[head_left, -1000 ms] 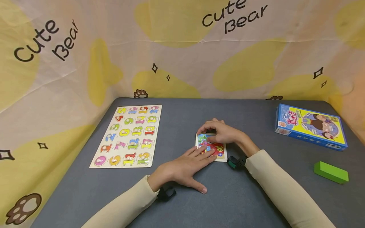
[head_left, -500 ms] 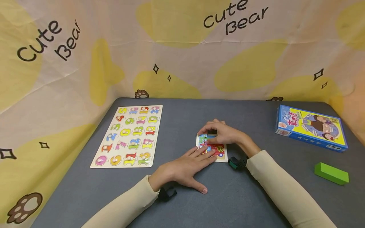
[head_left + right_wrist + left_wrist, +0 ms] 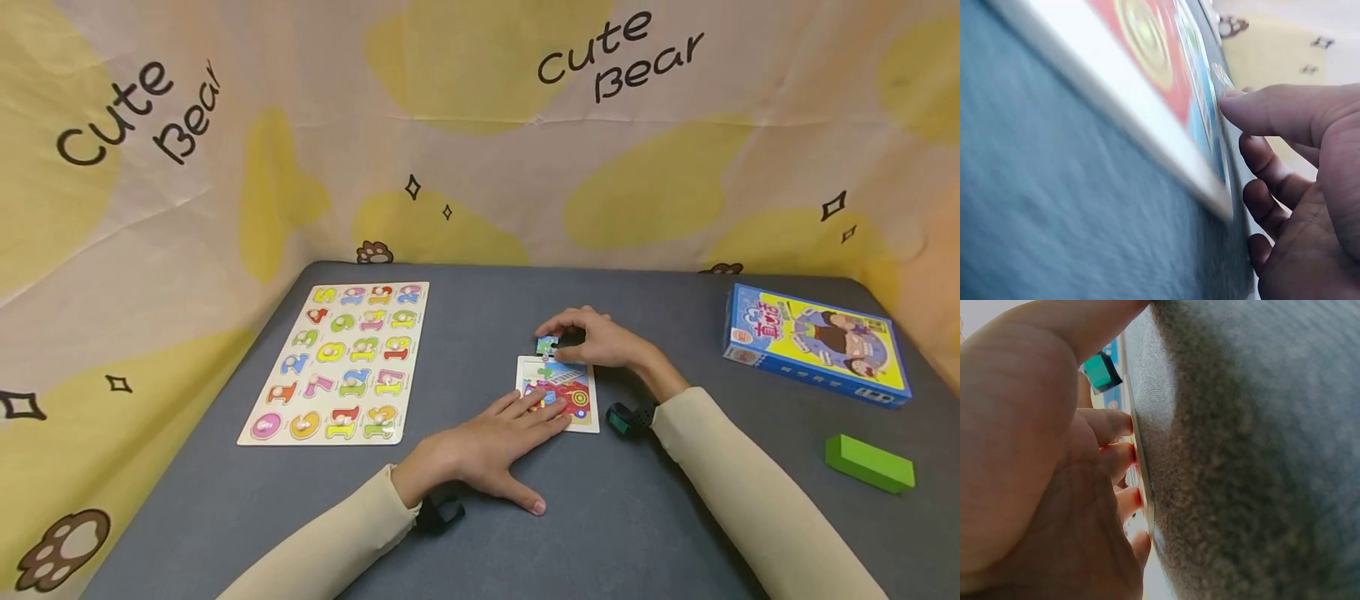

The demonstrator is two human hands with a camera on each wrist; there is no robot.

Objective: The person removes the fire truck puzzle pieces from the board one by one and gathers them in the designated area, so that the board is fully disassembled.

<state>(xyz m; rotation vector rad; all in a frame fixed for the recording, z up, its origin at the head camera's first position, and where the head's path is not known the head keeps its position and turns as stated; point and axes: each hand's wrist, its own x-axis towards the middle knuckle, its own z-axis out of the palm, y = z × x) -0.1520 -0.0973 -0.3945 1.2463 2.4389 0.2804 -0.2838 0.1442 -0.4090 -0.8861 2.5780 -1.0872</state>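
Observation:
A small jigsaw puzzle board (image 3: 581, 398) with a red vehicle picture and a pale frame lies at mid-table. My left hand (image 3: 491, 446) rests with spread, straight fingers over its lower left part. In the left wrist view these fingertips (image 3: 1125, 452) meet the board's thin edge. Just past the board's far edge, my right hand (image 3: 600, 340) pinches a green-and-blue puzzle piece (image 3: 547, 345) between thumb and fingers. Seen from the right wrist, that piece (image 3: 1222, 76) appears edge-on at the thumb tip, above the board (image 3: 1166, 140). The left hand covers part of the picture.
A number puzzle board (image 3: 330, 367) filled with coloured numerals lies on the left. At the right sit a blue-and-yellow box (image 3: 821, 346) and a green block (image 3: 870, 463). A printed cloth (image 3: 480, 150) rises behind the grey table (image 3: 465, 317).
My right hand has moved away from me, bringing the puzzle piece off the board to beyond its far edge. The left hand stays in place. The head view has shifted slightly.

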